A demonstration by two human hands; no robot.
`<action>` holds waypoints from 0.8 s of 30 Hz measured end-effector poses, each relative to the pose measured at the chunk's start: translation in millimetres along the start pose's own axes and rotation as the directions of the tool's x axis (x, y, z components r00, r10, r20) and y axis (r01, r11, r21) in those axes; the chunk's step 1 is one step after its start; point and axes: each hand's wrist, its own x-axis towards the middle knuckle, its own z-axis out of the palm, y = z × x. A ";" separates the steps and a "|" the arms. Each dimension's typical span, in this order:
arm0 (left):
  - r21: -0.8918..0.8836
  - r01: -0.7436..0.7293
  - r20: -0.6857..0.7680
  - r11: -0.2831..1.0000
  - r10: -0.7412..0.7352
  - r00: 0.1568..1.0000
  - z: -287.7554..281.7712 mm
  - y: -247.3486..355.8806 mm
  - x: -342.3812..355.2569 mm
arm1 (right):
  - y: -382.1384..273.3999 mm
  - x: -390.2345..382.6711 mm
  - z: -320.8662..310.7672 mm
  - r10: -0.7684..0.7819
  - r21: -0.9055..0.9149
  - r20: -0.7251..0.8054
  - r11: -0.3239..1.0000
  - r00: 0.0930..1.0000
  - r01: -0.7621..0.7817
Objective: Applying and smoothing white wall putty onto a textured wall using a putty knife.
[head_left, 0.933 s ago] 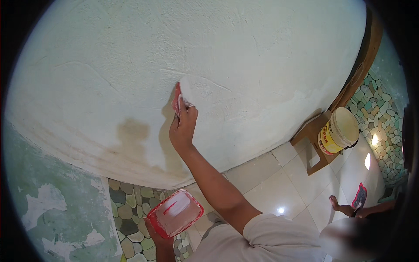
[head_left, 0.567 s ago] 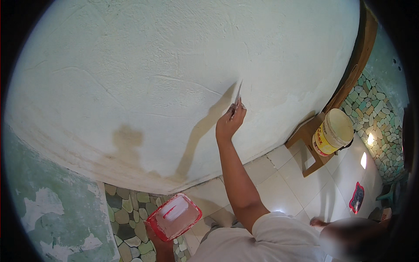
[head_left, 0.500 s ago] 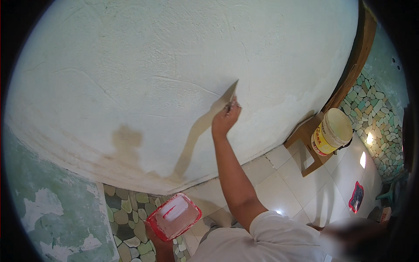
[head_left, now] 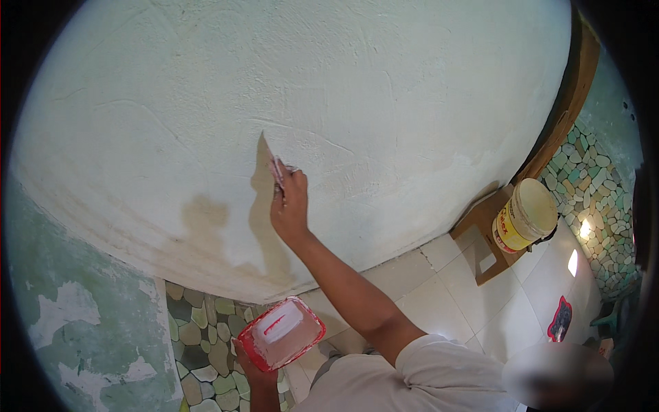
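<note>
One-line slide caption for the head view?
Right hand presses scraper to white wall; left hand holds red tray.

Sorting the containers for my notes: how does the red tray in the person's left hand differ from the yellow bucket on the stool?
The red tray is shallow, open, showing white filler, held by the left hand. The yellow bucket is tall, round, lidded, standing on a wooden stool. The tray is red-rimmed; the bucket has a pale lid. Both sit low, near the floor.

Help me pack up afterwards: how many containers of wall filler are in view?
2: a red tray held in the left hand, and a yellow tub on the wooden stool at right. Others may be hidden.
</note>
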 end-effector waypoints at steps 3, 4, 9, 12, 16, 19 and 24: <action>-0.016 -0.010 -0.007 1.000 0.010 1.000 -3.8 -1.4 -0.9 | 8.6 8.4 -26.4 -0.092 -0.053 -0.204 0.995 0.975 0.083; -0.017 -0.014 0.002 1.000 0.014 1.000 -4.6 -1.6 -2.2 | 11.7 14.0 -34.6 -0.086 -0.115 -0.305 0.992 0.949 0.054; -0.022 -0.032 -0.047 0.999 0.031 0.998 -2.6 2.6 -8.6 | 64.4 23.1 -51.8 0.136 -0.118 -0.566 0.963 0.813 -0.244; -0.032 -0.048 -0.037 0.998 0.047 0.998 -6.6 4.3 -7.9 | 88.6 5.3 -40.7 0.199 -0.143 -0.602 0.926 0.773 -0.350; -0.065 -0.040 -0.061 0.997 0.036 0.998 -21.5 14.2 -5.8 | 82.4 1.0 -8.1 0.178 -0.184 -0.579 0.922 0.795 -0.341; -0.121 -0.027 -0.052 0.992 0.021 0.998 -26.6 24.5 -1.3 | 60.4 7.0 11.0 0.153 -0.206 -0.502 0.935 0.851 -0.289; 0.000 -0.044 -0.017 0.999 0.044 0.999 -29.8 36.5 13.5 | 15.1 -7.4 40.4 0.182 -0.205 -0.350 0.942 0.919 -0.264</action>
